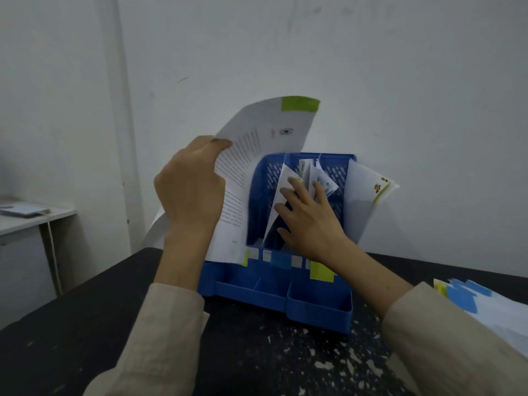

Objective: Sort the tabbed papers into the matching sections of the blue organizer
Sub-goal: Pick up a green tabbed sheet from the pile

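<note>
green-tabbed sheet held up beside the blue organizer

head view: left hand raised just left of the blue organizer, fingers curled round the left edge of a printed sheet, thumb pinching it near the top. sheet bowed and tilted, green tab on its upper corner, lower part hanging in front of the organizer's left section. right hand reaching into the middle section, fingers straight and spread, pressing loose papers aside toward the right. more papers with a yellow edge leaning out of the right section. coloured labels along the organizer's front lip, a green label under the right wrist, a blue label toward the middle. organizer standing on a dark speckled table, small front trays facing the person. stack of tabbed papers lying on the table at far right, blue and yellow tabs showing. beige sleeves on both arms. white wall behind; a pale side table at far left.
</note>
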{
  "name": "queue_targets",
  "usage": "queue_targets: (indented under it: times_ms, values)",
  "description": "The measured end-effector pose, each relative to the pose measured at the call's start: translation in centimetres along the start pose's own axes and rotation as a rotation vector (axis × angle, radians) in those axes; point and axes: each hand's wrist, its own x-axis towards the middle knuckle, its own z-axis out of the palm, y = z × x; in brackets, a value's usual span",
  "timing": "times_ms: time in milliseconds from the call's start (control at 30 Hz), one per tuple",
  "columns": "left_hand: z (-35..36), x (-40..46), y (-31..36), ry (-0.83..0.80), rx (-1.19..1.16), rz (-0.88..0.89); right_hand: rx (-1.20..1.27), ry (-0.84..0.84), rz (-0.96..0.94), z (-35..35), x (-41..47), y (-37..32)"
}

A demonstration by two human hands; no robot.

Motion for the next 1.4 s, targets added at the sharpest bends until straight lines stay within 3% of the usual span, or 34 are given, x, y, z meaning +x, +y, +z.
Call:
queue_targets:
  times_ms: [133, 267, 400, 533, 667, 767, 867, 900, 1033, 1133, 1267, 1400]
  values:
    - [-0.3, 0.2, 0.2, 0.072, 0.049, -0.075, 0.002, 0.025, 0.004, -0.2, 0.2, 0.0]
    - [0.7, -0.3, 1.5, 0.025, -0.067, -0.184, 0.030, 0.017, 0.007, -0.2, 0.1, -0.2]
    - [2.2, -0.8, 2.5, -0.170, -0.263, -0.192, 0.039, 0.015, 0.009, -0.1, 0.0, 0.0]
    - [5.2, -3.0, 1.6, -0.490, -0.435, -0.181, 0.047, -0.016, 0.020, 0.0, 0.0, 0.1]
    - [7.5, -4.9, 0.2, -0.607, -0.434, -0.190, 0.054, -0.036, 0.014, 0.0, 0.0, 0.2]
    - [7.8, -5.9, 1.0, -0.565, -0.463, -0.189, 0.101, -0.032, 0.041, -0.4, 0.2, 0.5]
    - [8.6, -6.8, 1.3, -0.266, -0.461, 0.031, 0.149, -0.038, 0.079, -0.9, 0.5, 0.8]
    - [9.7, -7.2, 0.9, -0.235, -0.450, 0.065, 0.148, -0.031, 0.079, -0.9, 0.6, 0.9]
    - [11.2, -8.2, 0.1, -0.586, -0.480, -0.079, 0.138, -0.013, 0.064, -0.9, 0.2, 0.8]
    - [10.8, -8.9, -0.3, -0.810, -0.424, -0.081, 0.137, -0.053, 0.048, -1.1, -0.1, 1.0]
    - [10.6, -8.3, -0.7, -0.735, -0.428, -0.157, 0.115, -0.053, 0.045, -1.0, -0.1, 1.3]
    - [10.2, -8.0, -1.0, -0.629, -0.782, -0.292, 0.103, 0.067, 0.044, -1.2, 0.2, 1.0]
